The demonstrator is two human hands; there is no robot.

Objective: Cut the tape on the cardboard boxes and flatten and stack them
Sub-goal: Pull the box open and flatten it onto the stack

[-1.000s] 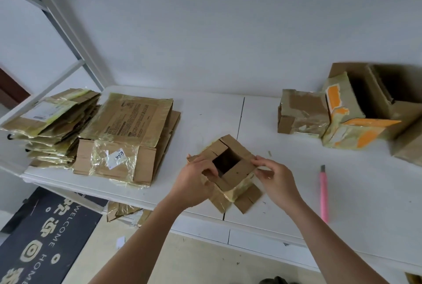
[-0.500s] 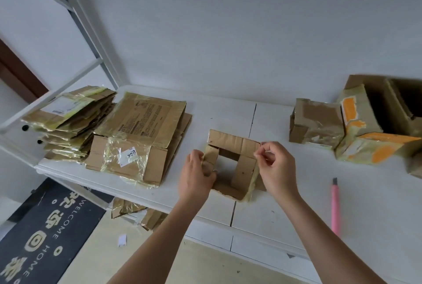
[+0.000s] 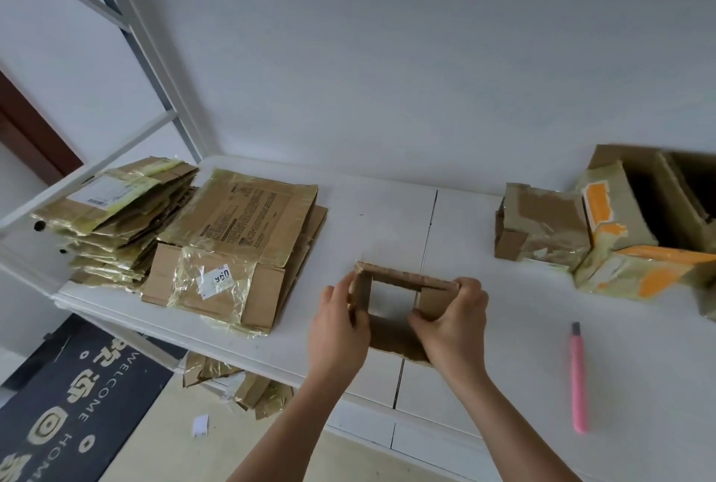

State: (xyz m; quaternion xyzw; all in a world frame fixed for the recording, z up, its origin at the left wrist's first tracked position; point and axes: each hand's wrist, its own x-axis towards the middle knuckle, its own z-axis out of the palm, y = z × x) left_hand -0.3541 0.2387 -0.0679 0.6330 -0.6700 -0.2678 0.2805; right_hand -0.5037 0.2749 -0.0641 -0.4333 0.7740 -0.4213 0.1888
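A small brown cardboard box, open at both ends like a square tube, stands on the white table near its front edge. My left hand grips its left wall and my right hand grips its right wall. I can see the table through the box. Two stacks of flattened, taped boxes lie at the left. Unflattened boxes, one with orange tape and a smaller one, sit at the right. A pink utility knife lies right of my right hand.
A white wall rises behind the table. A white metal shelf frame stands at the left. Cardboard scraps lie on the floor under the table beside a dark welcome mat.
The box has been turned from a diamond pose with flaps out to a square tube seen from above. Both hands shifted onto its side walls. My view moved down and left.
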